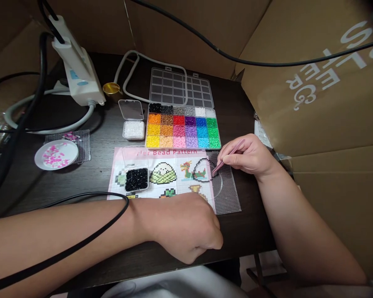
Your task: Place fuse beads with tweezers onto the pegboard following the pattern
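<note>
My right hand (247, 157) pinches pink tweezers (228, 156), their tips pointing down at a rounded outline of black beads (195, 166). That outline lies on a clear pegboard (231, 192), which partly covers a pink-edged sheet of bead patterns (112, 182). Closed into a fist, my left hand (186, 225) rests near the front edge of the table, over the lower part of the sheet. Nothing shows sticking out of its curled fingers. On the sheet's left side stands an open clear box of black beads (137, 179).
Behind the sheet sits a sectioned bead box (191, 126) with its lid open. Beside it is a box of white beads (133, 130). A white dish (56, 155) of pink and white beads stands left. A power strip (82, 76), cables and cardboard walls (329, 124) surround the table.
</note>
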Action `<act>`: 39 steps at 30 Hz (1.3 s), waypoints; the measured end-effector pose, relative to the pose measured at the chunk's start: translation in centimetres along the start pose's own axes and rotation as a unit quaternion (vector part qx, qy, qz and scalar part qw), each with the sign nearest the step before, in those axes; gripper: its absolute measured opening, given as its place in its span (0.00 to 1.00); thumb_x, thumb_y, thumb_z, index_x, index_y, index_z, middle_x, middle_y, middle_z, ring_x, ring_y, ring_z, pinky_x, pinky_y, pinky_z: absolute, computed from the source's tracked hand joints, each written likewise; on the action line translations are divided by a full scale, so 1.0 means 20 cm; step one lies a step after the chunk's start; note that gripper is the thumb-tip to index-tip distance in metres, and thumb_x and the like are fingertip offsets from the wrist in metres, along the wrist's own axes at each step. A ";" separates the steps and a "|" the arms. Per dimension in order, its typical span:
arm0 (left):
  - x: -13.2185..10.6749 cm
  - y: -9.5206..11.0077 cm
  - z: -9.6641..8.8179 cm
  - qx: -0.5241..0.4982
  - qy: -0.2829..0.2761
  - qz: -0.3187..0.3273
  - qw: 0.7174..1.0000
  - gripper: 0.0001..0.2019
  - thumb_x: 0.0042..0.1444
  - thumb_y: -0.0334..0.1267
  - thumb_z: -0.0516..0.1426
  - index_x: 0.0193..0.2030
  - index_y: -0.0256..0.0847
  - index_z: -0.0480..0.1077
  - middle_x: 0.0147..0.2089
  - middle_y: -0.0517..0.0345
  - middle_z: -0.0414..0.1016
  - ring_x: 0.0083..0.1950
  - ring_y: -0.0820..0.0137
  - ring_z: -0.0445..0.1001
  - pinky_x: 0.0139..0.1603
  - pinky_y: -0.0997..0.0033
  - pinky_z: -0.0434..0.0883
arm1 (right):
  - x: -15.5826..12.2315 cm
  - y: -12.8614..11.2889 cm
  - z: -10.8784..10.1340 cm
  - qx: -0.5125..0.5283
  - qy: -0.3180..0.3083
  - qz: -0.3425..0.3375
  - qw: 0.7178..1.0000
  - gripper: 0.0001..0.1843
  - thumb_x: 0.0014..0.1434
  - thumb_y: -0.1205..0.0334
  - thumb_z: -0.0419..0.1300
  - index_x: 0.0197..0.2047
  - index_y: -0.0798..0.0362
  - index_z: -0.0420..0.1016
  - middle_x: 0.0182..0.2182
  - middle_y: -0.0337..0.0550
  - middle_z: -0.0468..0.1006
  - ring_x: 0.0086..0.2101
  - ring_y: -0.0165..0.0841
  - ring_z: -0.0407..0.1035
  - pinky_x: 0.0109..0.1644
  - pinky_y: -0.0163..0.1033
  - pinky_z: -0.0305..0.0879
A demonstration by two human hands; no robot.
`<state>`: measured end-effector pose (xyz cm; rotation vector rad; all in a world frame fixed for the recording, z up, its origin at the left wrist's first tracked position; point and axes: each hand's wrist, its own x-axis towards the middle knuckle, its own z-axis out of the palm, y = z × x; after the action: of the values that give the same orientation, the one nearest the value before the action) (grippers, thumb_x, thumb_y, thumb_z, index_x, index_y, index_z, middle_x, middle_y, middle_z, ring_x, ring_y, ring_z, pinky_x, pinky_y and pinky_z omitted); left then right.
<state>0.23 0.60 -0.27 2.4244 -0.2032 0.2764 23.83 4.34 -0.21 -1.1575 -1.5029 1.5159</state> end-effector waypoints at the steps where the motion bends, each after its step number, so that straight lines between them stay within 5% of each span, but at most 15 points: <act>1: 0.00 0.00 0.00 0.000 -0.003 0.000 1.000 0.12 0.47 0.26 0.59 0.21 0.44 0.62 0.25 0.61 0.74 0.26 0.68 0.70 0.26 0.65 0.65 | 0.00 0.00 0.00 -0.001 -0.001 0.001 1.000 0.11 0.49 0.58 0.74 0.29 0.58 0.85 0.21 0.45 0.80 0.15 0.22 0.54 0.17 0.33 0.45; 27: 0.02 0.01 -0.02 0.008 -0.080 -0.022 0.997 0.10 0.50 0.29 0.59 0.22 0.43 0.63 0.28 0.62 0.75 0.30 0.68 0.73 0.28 0.65 0.66 | -0.02 0.01 0.00 -0.019 0.007 0.016 1.000 0.09 0.50 0.55 0.73 0.29 0.53 0.85 0.20 0.43 0.77 0.16 0.24 0.56 0.18 0.36 0.47; 39: 0.01 0.01 -0.01 0.008 -0.064 -0.020 0.998 0.10 0.50 0.29 0.59 0.22 0.43 0.64 0.28 0.63 0.75 0.30 0.68 0.73 0.29 0.66 0.67 | -0.01 0.01 0.01 -0.005 0.009 0.013 1.000 0.11 0.51 0.54 0.73 0.29 0.54 0.85 0.19 0.42 0.76 0.16 0.23 0.56 0.18 0.35 0.48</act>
<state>0.34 0.63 0.13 2.4619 -0.2091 0.1046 23.75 4.16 -0.32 -1.1980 -1.4903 1.5120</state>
